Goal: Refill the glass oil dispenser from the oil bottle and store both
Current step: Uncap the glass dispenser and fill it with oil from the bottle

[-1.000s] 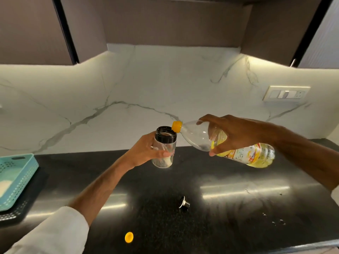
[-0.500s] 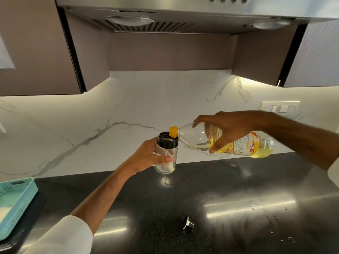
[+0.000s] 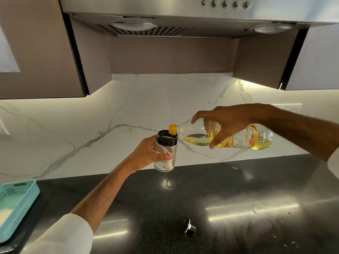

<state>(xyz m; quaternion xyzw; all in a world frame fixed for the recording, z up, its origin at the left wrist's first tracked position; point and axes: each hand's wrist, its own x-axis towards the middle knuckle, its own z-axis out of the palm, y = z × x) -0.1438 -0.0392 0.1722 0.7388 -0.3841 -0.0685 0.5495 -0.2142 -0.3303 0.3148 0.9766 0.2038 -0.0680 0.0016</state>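
Observation:
My left hand [image 3: 146, 153] grips the glass oil dispenser [image 3: 166, 153], a clear jar with a black collar, held upright above the black counter. My right hand [image 3: 225, 123] grips the clear plastic oil bottle [image 3: 244, 139] around its shoulder. The bottle lies almost level, its yellow neck ring [image 3: 173, 129] just over the dispenser's open rim. Yellow oil pools along the bottle's lower side toward the neck. The dispenser's metal stopper [image 3: 189, 228] lies on the counter in front.
The black counter [image 3: 238, 198] has water drops at the right. A light blue perforated basket [image 3: 16, 204] sits at the left edge. A marble backsplash, brown wall cabinets and a steel range hood [image 3: 183, 19] lie ahead and above.
The bottle's base has risen, so the oil has run toward the neck. The view has tilted up; the yellow cap on the counter has left the frame.

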